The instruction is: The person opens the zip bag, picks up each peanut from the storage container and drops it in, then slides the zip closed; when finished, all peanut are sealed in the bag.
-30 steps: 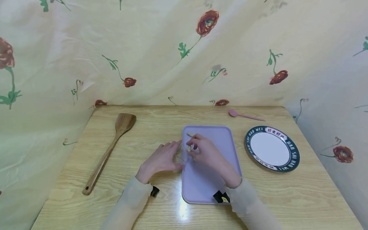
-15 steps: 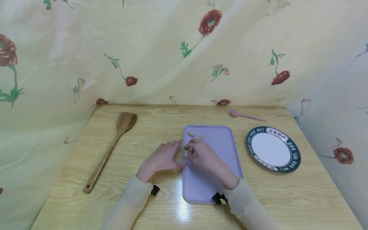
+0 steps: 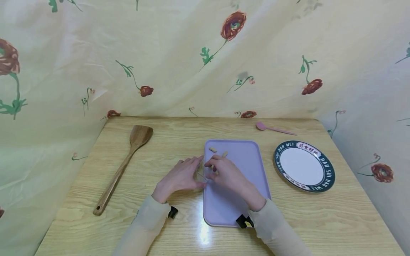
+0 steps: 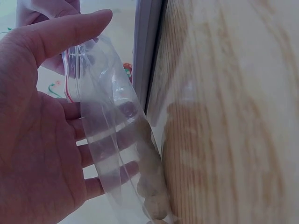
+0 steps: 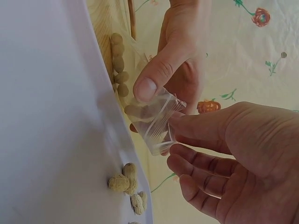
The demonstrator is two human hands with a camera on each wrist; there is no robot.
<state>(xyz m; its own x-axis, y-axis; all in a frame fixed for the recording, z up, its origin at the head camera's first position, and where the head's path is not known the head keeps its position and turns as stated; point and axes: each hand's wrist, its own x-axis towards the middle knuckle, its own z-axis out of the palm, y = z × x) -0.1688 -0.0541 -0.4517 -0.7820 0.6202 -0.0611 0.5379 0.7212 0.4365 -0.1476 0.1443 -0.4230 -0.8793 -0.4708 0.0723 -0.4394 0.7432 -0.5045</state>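
1. Flowered cloth (image 3: pixel 179 53) hung behind and to both sides of the wood-grained surface (image 3: pixel 179 138) in front of you.
2. Your left hand (image 3: pixel 180 176) was at the left edge of the lilac tray (image 3: pixel 221 209), holding a clear zip bag (image 4: pixel 100 112); its fingers were spread behind the plastic, with the thumb set across the front, near the mouth.
3. Your right hand (image 3: pixel 229 174) reached over the tray, thumb and forefinger narrowed on the bag's zip edge, the other fingers loosely bent.
4. Between your hands, the bag was just beside the tray's left rim; rounded tan lumps (image 5: pixel 117 58) showed through its cloudy plastic.
5. Several peanuts (image 5: pixel 119 183) lay on the tray, towards its far left corner.
6. Well to your left, a wooden spatula (image 3: pixel 129 155) slanted across the surface, blade pointing away from you.
7. Right of the tray sat a white plate (image 3: pixel 301 165) with a dark, lettered rim; beyond it, a pink spoon (image 3: pixel 276 129) lay near the surface's far edge.
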